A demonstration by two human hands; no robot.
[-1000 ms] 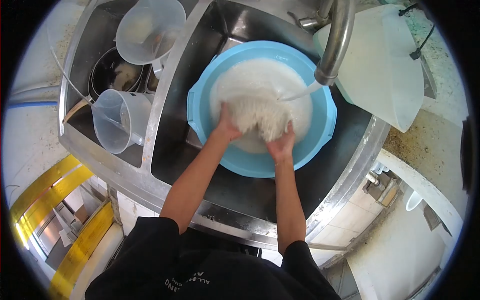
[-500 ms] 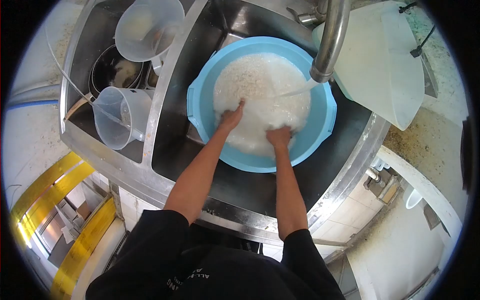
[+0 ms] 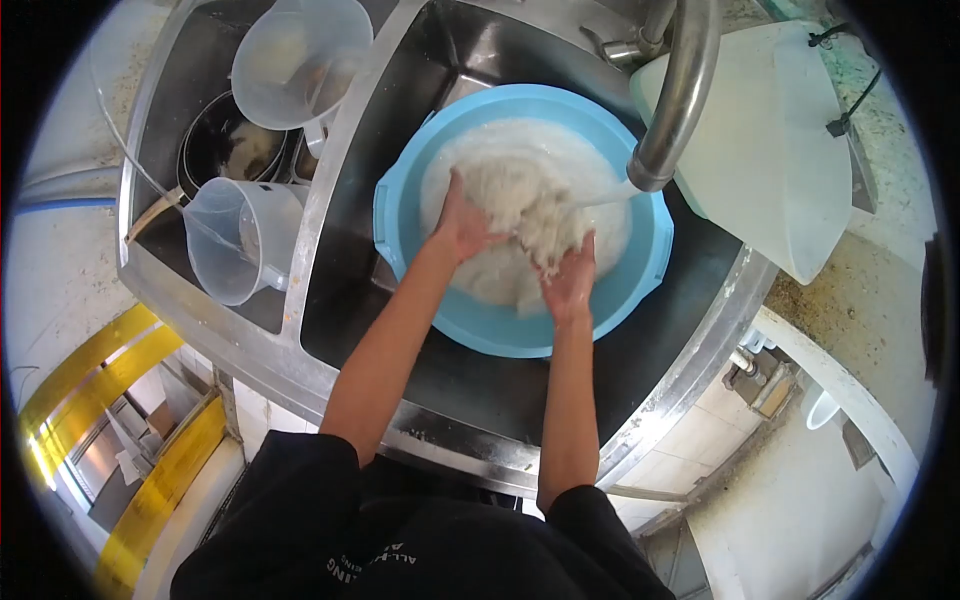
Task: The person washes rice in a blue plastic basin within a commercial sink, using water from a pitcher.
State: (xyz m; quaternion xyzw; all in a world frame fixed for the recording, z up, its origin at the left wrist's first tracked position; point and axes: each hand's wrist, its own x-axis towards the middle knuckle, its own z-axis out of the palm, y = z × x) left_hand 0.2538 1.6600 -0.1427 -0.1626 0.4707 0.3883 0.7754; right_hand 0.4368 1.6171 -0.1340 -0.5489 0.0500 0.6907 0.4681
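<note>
A round light-blue basin (image 3: 400, 215) stands in the metal sink, holding cloudy water and whitish grains (image 3: 515, 190) that look like rice. Over its left part is my left hand (image 3: 465, 222), thumb up and fingers spread, with grains beside it. My right hand (image 3: 570, 275) is palm up at the basin's lower right, fingers apart, with some wet grains against them. The grains between the two hands are lifted and blurred by motion. From the metal faucet (image 3: 652, 168), a stream of water runs into the basin at the right.
Two clear plastic jugs (image 3: 300, 60) (image 3: 225, 240) and a dark pan (image 3: 250, 150) with a wooden handle sit in the left sink compartment. A large translucent container (image 3: 765, 140) stands right of the faucet. The metal sink rim (image 3: 470, 455) runs along the front.
Both hands have come up out of the cloudy water with fingers spread, and the grains between them are churned up. The view has shifted slightly.
</note>
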